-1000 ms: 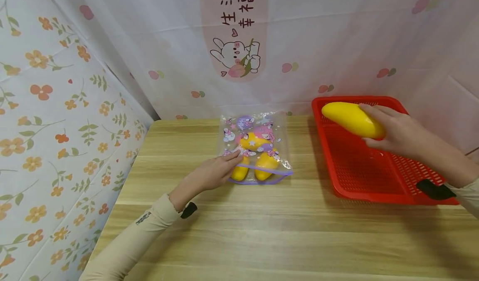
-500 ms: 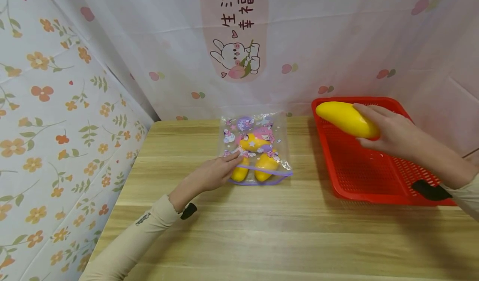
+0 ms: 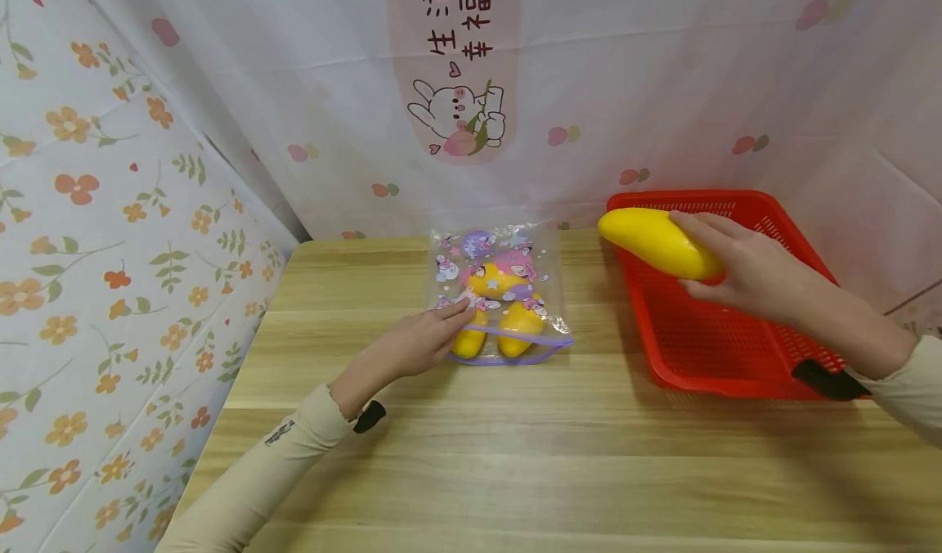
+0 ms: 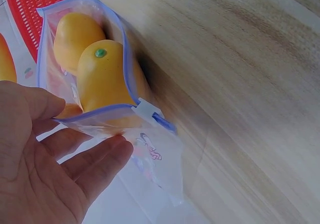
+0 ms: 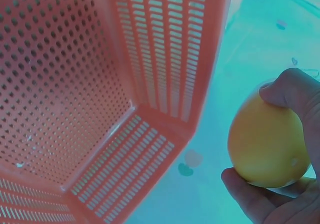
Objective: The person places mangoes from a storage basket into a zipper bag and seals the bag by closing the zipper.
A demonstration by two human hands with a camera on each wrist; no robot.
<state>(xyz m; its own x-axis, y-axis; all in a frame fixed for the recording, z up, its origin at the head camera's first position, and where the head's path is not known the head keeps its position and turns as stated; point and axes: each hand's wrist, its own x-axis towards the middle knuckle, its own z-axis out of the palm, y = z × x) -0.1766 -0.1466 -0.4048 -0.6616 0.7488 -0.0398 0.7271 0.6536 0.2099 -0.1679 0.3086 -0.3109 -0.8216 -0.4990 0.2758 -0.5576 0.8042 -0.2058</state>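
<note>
Smooth glossy yellow mango-shaped fruit (image 3: 658,244): held in the air, near the left rim of the red perforated plastic basket (image 3: 721,387), over it in head view. Right hand (image 3: 758,271) clamped on its thicker end, thumb one side, fingers opposite; tapered end sticks out free. Probably light, stiff hollow plastic; shiny skin may slip, hard to damage. Best hold: across the widest part, leave the taper bare. Clear printed plastic zip bag (image 3: 477,244), on the wood-grain table (image 3: 471,455), looks limp; take it by the lavender rim. Left hand (image 3: 415,342) pinches that rim, mouth gaping, more yellow fruits (image 4: 102,76) inside. White slider (image 4: 145,109) at one corner.
</note>
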